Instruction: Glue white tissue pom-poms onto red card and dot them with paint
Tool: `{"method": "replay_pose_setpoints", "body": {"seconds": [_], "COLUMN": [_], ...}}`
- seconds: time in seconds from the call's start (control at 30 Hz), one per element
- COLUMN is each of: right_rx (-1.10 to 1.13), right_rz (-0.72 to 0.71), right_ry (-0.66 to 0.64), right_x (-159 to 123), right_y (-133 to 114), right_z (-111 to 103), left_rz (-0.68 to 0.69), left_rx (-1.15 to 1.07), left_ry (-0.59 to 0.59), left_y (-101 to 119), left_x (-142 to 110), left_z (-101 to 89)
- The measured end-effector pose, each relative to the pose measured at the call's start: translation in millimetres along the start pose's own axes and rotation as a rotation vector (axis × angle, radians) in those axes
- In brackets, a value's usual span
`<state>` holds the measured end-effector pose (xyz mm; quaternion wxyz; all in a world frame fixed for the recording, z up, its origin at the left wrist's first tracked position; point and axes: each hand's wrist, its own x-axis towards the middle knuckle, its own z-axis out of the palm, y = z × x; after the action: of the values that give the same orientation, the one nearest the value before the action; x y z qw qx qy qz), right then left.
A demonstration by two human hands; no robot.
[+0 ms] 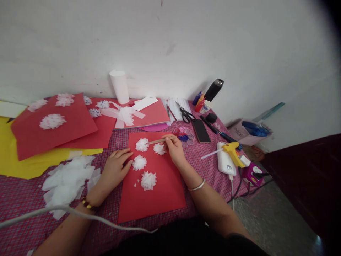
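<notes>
A red paper sheet [162, 192] lies in front of me with several white ruffled paper flowers on it. My right hand [174, 149] pinches a slim brown paintbrush [156, 141]. Its tip meets the upper-left flower [142, 144], and another flower [159, 149] sits just under the fingers. My left hand [117, 167] rests flat on the sheet's left edge, fingers stretched out and holding nothing. Close to it are a middle-left flower [139, 162] and a lower flower [148, 180] with small white scraps beside it.
Paint blobs [183, 136], a phone [201, 131], scissors [185, 114] and paint bottles [199, 103] lie to the right, with a yellow glue gun [233, 153] beyond. White tissue pieces [68, 181] and flowered red sheets [71, 133] are left. A pale cable [106, 222] crosses the foreground.
</notes>
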<state>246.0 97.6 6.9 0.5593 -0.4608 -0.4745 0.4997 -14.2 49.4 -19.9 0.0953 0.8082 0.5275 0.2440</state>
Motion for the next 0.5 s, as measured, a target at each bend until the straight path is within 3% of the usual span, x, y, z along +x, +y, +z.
{"method": "replay_pose_setpoints", "body": {"seconds": [0.5], "right_rx": [-0.017], "right_rz": [0.002], "right_ry": [0.036], "right_x": [2.2], "right_y": [3.9], "right_z": [-1.3], "left_rz": [0.001], "left_rx": [-0.004], "left_ry": [-0.004], "left_y": [-0.2], "left_x": [-0.8], "left_z": [0.1]}}
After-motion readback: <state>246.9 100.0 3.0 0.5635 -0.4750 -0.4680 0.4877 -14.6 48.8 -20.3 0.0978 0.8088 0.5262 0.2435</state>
